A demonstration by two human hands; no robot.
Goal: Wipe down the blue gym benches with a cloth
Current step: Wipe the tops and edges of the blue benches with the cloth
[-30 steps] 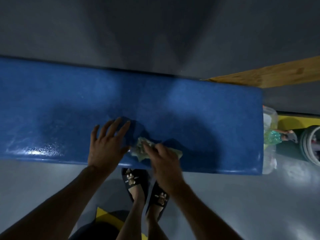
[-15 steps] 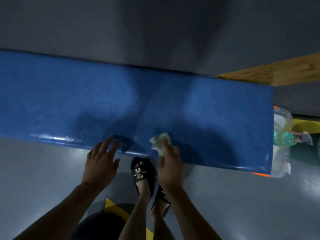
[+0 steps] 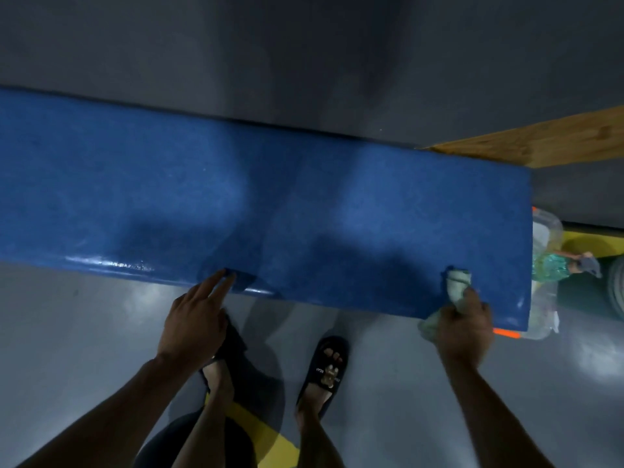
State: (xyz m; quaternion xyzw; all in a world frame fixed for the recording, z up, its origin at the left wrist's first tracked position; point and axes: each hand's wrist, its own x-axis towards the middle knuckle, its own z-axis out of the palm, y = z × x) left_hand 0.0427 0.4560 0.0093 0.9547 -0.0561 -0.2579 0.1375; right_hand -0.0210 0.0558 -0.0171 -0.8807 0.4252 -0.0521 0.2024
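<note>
Right hand (image 3: 464, 327) presses cloth (image 3: 457, 287) on bench (image 3: 304, 204) edge (near end).

Bare forearms, black slides (image 3: 329, 368) (pale emblem), dark leggings (image 3: 189, 444)

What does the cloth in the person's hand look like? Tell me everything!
The cloth is small, pale greenish-white and crumpled, and looks like soft fabric. The right hand grips it, with one wad poking out above the fingers and another bit bulging out at the hand's left side. It is pressed against the near edge of the blue bench, close to the bench's right end. Most of it is hidden inside the hand.
</note>
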